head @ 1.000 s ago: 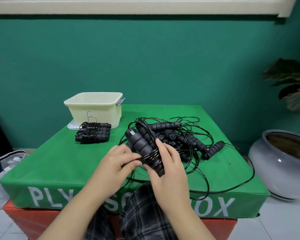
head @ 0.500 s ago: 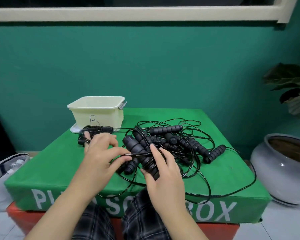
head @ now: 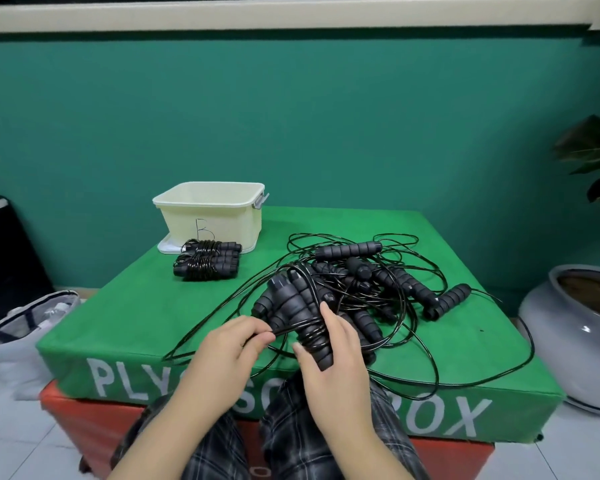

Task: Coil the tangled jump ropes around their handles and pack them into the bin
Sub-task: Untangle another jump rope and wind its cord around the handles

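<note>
A green padded desk (head: 125, 327) fills the middle of the view, stacked on an orange block (head: 90, 424); its white front lettering is partly covered by the arms and plaid-clad knees, so only pieces of the words can be read. At the right edge a grey ceramic pot (head: 551, 341) is cut off by the frame, and dark leaves above it are only half seen. At the left a white bag (head: 18, 341) and a black case are cropped too.

On the far left of the desk a cream bin (head: 212, 216) is seen, marked with a handwritten letter; its inside is hidden from this angle. Just in front of it, touching or nearly so, a finished bundle (head: 207, 259) of black handles wrapped in cord is laid flat.

The right half of the desk is taken up by the tangled jump ropes (head: 378, 282), foam handles heaped in the centre and thin black cord looped out all round, one loop hanging over the front edge. How many ropes are in the heap cannot be counted.

At the near edge a pair of handles (head: 291, 306) is gripped by the right hand (head: 336, 368), fingers curled round the lower end, where a few turns of cord are seen. The cord (head: 284, 330) is pinched between thumb and fingers of the left hand (head: 229, 355), just beside those handles.
</note>
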